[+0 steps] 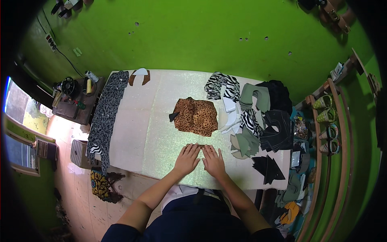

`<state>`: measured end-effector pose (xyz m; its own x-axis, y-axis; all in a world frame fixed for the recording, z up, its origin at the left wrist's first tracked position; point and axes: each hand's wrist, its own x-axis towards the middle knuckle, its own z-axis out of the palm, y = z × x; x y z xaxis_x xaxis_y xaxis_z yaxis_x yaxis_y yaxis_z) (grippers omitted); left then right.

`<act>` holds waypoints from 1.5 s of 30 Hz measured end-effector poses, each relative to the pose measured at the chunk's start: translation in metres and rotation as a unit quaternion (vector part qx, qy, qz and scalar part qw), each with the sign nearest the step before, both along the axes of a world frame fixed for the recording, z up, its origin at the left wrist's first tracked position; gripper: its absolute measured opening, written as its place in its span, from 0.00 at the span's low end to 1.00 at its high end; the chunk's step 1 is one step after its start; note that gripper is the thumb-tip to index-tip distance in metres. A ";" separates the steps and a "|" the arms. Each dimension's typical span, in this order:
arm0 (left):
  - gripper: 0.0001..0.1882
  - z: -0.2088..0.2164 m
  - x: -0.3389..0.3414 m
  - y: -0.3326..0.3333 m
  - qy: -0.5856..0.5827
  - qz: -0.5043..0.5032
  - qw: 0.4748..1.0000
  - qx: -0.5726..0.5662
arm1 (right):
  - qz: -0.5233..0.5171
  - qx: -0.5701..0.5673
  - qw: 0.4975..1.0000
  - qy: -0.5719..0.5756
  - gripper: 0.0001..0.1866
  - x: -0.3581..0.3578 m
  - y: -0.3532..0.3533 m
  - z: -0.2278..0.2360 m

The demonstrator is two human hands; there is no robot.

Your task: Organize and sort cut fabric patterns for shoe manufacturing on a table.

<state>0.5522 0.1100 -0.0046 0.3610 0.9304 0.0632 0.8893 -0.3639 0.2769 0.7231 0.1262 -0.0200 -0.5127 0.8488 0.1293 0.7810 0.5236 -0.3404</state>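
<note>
A small strip of leopard-print material [202,147] lies near the front of the white worktable, mostly covered by my fingers. My left hand [187,159] rests on its left part, palm down, fingers stretched out. Against its right part lies my right hand [214,163], its fingers also extended flat and its thumb pointing toward the left one. Just beyond my fingertips is a larger leopard-print piece [197,119], rumpled at its top edge. A small black scrap [173,117] sticks out at that piece's left side.
On the table's right are zebra-print [230,85], green [258,94] and black [277,131] cut pieces. Long dark patterned fabric [109,105] covers the left end. Left of it, a side table [72,111] carries thread spools. A wooden shoe rack [318,161] stands right.
</note>
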 end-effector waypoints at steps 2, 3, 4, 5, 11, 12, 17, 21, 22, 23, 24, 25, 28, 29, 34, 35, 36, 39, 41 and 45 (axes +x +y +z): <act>0.28 -0.005 0.000 -0.002 0.026 0.016 0.999 -0.018 | -0.005 -0.003 1.000 0.006 0.23 0.001 0.001 -0.004; 0.27 -0.003 0.001 -0.001 0.022 0.021 0.999 -0.021 | -0.015 0.009 1.000 0.025 0.22 0.000 0.004 0.001; 0.27 -0.002 0.001 0.003 0.022 0.022 0.999 -0.022 | -0.024 0.021 0.999 0.044 0.20 -0.001 0.008 0.005; 0.26 0.000 0.002 0.008 -0.008 0.021 1.000 -0.018 | -0.024 0.021 0.999 0.045 0.20 -0.002 0.019 0.005; 0.23 0.022 0.025 0.056 -0.072 0.023 0.997 -0.019 | -0.278 0.053 0.952 0.116 0.16 0.014 0.119 0.021; 0.23 0.023 0.028 0.062 -0.078 0.028 0.996 -0.023 | -0.343 0.053 0.934 0.082 0.17 0.011 0.130 0.024; 0.21 0.025 0.044 0.077 -0.112 0.020 0.993 -0.014 | -0.369 0.014 0.929 -0.024 0.16 0.001 0.151 0.023; 0.21 0.027 0.049 0.081 -0.124 0.011 0.992 -0.016 | -0.371 -0.055 0.927 0.020 0.16 0.011 0.160 0.010; 0.21 0.029 0.049 0.081 -0.139 0.023 0.989 -0.031 | -0.371 -0.056 0.927 0.020 0.16 0.011 0.159 0.013; 0.22 0.030 0.049 0.082 -0.155 0.035 0.986 -0.046 | -0.381 -0.122 0.911 0.099 0.17 0.014 0.156 0.016; 0.22 0.033 0.046 0.082 -0.155 0.038 0.986 -0.046 | -0.382 -0.188 0.887 0.176 0.19 0.011 0.151 0.027; 0.22 0.035 0.043 0.082 -0.193 0.054 0.978 -0.062 | -0.379 -0.189 0.889 0.176 0.19 0.006 0.144 0.037; 0.21 0.041 0.044 0.081 -0.261 0.062 0.961 -0.063 | -0.380 -0.184 0.866 0.267 0.25 -0.004 0.113 0.045; 0.21 0.043 0.045 0.080 -0.290 0.058 0.954 -0.047 | -0.351 -0.194 0.866 0.298 0.27 -0.005 0.105 0.038; 0.10 0.041 0.031 0.062 -0.289 0.094 0.949 -0.079 | -0.207 -0.279 0.869 0.352 0.23 0.009 0.075 0.029; 0.09 0.040 0.023 0.058 -0.296 0.103 0.944 -0.107 | -0.196 -0.251 0.861 0.397 0.21 0.007 0.067 0.030; 0.08 0.042 0.018 0.055 -0.306 0.106 0.936 -0.136 | -0.199 -0.250 0.860 0.397 0.21 0.011 0.058 0.026; 0.09 0.041 -0.002 0.047 -0.371 0.138 0.889 -0.231 | -0.149 -0.057 0.959 0.235 0.14 0.023 0.039 0.012; 0.11 0.036 -0.014 0.041 -0.385 0.153 0.858 -0.305 | -0.152 -0.213 0.916 0.303 0.14 0.022 0.037 0.011; 0.11 0.017 -0.021 0.024 -0.454 0.200 0.820 -0.287 | -0.181 -0.353 0.858 0.326 0.10 0.002 0.033 0.019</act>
